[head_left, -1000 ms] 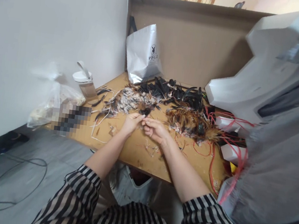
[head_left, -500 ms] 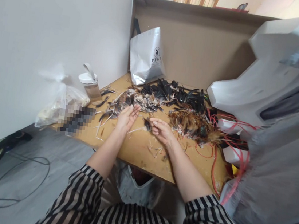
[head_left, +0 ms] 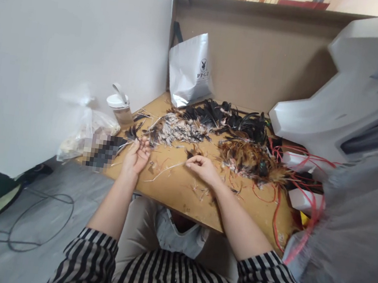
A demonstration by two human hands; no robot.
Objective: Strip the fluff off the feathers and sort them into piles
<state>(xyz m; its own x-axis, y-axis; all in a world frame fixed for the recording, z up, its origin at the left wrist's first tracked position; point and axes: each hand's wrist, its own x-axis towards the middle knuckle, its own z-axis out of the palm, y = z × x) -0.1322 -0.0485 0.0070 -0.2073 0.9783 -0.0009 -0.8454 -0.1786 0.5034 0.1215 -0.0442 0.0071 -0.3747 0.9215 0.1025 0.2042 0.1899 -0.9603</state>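
My left hand (head_left: 138,155) is over the left part of the wooden table, palm turned up and fingers curled. A small bunch of dark feathers (head_left: 133,131) shows at its thumb and fingertips, seemingly pinched there. Nearer the middle, my right hand (head_left: 202,168) pinches a thin white string (head_left: 166,170) that trails left across the tabletop. A small dark brown feather (head_left: 192,152) shows just above those fingers; whether it is tied to the string I cannot tell. Behind lie a pale speckled feather pile (head_left: 176,129), a black feather pile (head_left: 227,115) and a brown feather pile (head_left: 246,156).
A silver bag (head_left: 189,74) stands against the brown back panel (head_left: 266,54). At left are a lidded cup (head_left: 122,110) and a clear plastic bag (head_left: 86,130). Red strings (head_left: 277,213) and white foam pieces (head_left: 306,202) lie at right. Scraps (head_left: 203,190) litter the table's front.
My left hand has moved left, away from the right hand, and its fingers are more curled. My right hand stays near the same place, still pinching. The camera view has shifted slightly left.
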